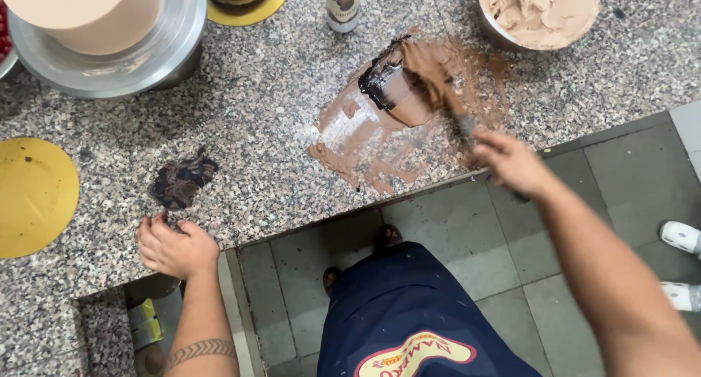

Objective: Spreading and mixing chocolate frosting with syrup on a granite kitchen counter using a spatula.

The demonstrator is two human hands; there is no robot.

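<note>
Speckled granite counter [248, 107] carries soft, sticky chocolate cream [380, 121]. Right hand [511, 162] grips a palette knife [438, 85] by its handle, blade smearing it; left hand [175, 247] rests curled, holding nothing.

counter [241, 121]: speckled polished granite | bowl [146, 56]: shiny metal | cream [380, 136]: smooth, matt brown

Even, soft daylight-like light from above; bright, no hard shadows. Mild glare on steel bowl [109, 63] rim and pale sheen on speckled surface [263, 114]. Right hand [511, 162] and spatula [438, 81] motion-blurred. Floor [467, 253] dimmer. Slight wide-angle stretch at edges
</note>
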